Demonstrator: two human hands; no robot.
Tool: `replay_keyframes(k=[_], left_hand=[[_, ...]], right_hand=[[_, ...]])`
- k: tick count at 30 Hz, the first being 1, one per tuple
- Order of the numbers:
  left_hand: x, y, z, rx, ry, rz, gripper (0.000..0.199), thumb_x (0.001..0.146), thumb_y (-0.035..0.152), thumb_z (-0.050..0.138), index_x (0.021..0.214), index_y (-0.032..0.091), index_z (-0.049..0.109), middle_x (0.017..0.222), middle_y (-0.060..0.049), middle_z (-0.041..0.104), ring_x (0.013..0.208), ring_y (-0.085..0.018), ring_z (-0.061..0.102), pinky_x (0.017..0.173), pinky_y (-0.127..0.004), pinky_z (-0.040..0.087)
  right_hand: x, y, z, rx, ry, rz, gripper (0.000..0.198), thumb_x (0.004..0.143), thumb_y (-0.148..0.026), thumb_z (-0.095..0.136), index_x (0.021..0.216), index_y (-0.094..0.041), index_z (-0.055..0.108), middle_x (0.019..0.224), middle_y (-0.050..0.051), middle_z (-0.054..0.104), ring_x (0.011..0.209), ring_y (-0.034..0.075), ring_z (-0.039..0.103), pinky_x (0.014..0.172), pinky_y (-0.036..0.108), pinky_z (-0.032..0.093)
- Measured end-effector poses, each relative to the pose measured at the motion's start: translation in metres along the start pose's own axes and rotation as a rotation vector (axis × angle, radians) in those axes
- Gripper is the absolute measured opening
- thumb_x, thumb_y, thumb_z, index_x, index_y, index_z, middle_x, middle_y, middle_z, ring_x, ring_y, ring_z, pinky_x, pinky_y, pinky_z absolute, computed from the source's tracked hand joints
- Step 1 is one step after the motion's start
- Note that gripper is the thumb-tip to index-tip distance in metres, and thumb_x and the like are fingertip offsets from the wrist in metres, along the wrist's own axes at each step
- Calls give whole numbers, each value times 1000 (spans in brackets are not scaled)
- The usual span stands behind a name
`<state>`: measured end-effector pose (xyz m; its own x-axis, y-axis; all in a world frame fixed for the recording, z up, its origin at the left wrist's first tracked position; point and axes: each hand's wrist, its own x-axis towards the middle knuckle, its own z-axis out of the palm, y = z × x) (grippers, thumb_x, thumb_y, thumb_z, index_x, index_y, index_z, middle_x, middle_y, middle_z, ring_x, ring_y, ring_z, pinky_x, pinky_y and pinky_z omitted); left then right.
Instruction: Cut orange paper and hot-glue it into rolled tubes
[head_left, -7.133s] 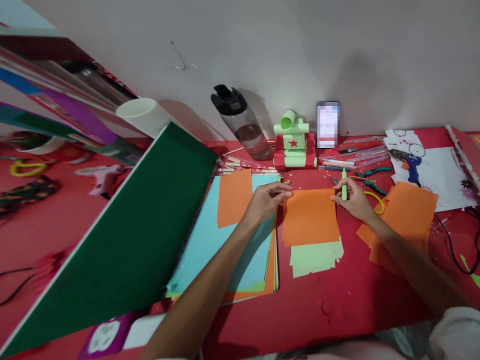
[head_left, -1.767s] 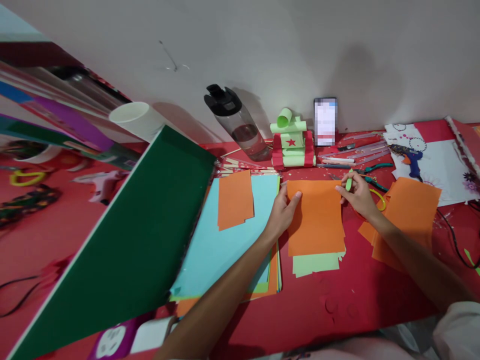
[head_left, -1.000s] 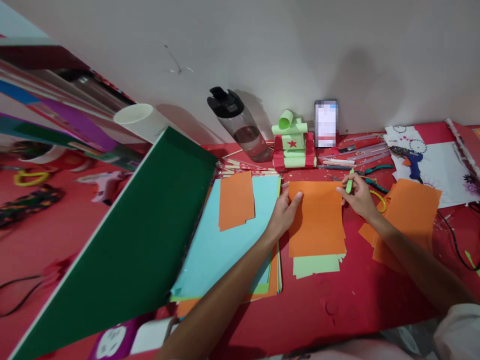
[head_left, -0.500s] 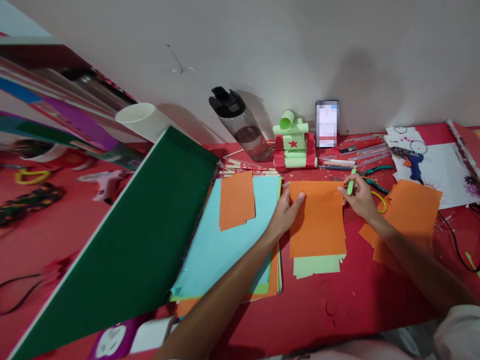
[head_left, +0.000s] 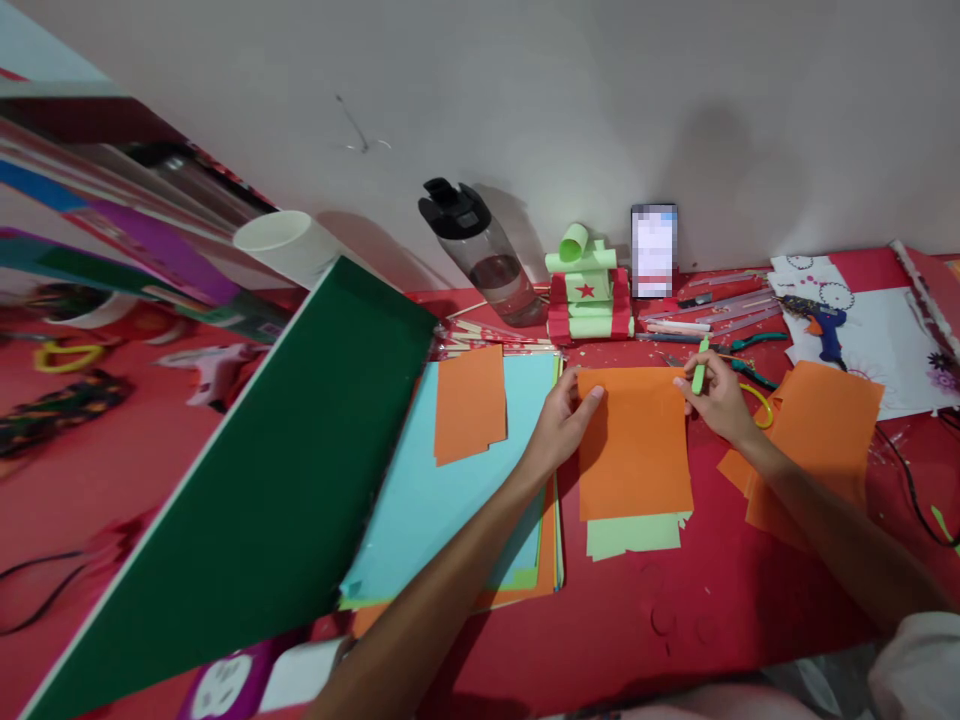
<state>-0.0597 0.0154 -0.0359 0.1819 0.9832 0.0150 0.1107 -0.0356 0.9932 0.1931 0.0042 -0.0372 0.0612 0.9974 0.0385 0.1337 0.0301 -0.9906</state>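
An orange sheet of paper [head_left: 636, 450] lies before me, over light-green paper [head_left: 634, 537] that shows below its lower edge. My left hand [head_left: 562, 420] grips the sheet's upper left corner, thumb on top and the other fingers at or behind the edge. At the upper right corner, my right hand [head_left: 716, 398] pinches the edge with its thumb and also holds a slim light-green tool [head_left: 700, 372], shaped like a small craft knife, tilted almost upright. Some right fingertips are hidden.
A stack of coloured paper [head_left: 420, 520] and a leaning dark-green board [head_left: 262, 480] are on the left. Behind stand a water bottle [head_left: 495, 270], a green-and-red paper model [head_left: 590, 290] and a phone [head_left: 654, 250]. More orange sheets [head_left: 825, 440] and a blue glue gun [head_left: 831, 335] lie right.
Almost nothing differs. My left thumb has slid slightly left on the orange sheet, and the light-green tool in my right hand has tilted a little.
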Motion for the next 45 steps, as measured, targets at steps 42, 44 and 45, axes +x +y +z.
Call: replay_keyframes(k=[42, 44, 45], left_hand=[[-8, -14, -23, 1181, -296, 607, 32, 98, 7, 50, 121, 20, 69, 110, -11, 69, 95, -24, 65, 71, -31, 52], [-9, -15, -24, 1177, -288, 619, 33, 98, 7, 51, 122, 20, 68, 110, -11, 68, 95, -25, 65, 71, -32, 52], [-9, -15, -24, 1174, -283, 624, 32, 98, 7, 51, 122, 19, 68, 111, -12, 68, 95, -25, 65, 71, -32, 53]], right_hand=[[-7, -2, 3, -171, -68, 34, 28, 92, -43, 70, 108, -21, 74, 79, 3, 72, 62, 15, 66, 56, 26, 52], [-9, -3, 3, -299, -85, -19, 20, 92, -37, 69, 103, -21, 72, 74, 1, 70, 58, 13, 62, 54, 25, 48], [-10, -3, 3, -364, -101, -55, 16, 91, -35, 69, 100, -22, 71, 72, 0, 69, 56, 13, 60, 54, 25, 47]])
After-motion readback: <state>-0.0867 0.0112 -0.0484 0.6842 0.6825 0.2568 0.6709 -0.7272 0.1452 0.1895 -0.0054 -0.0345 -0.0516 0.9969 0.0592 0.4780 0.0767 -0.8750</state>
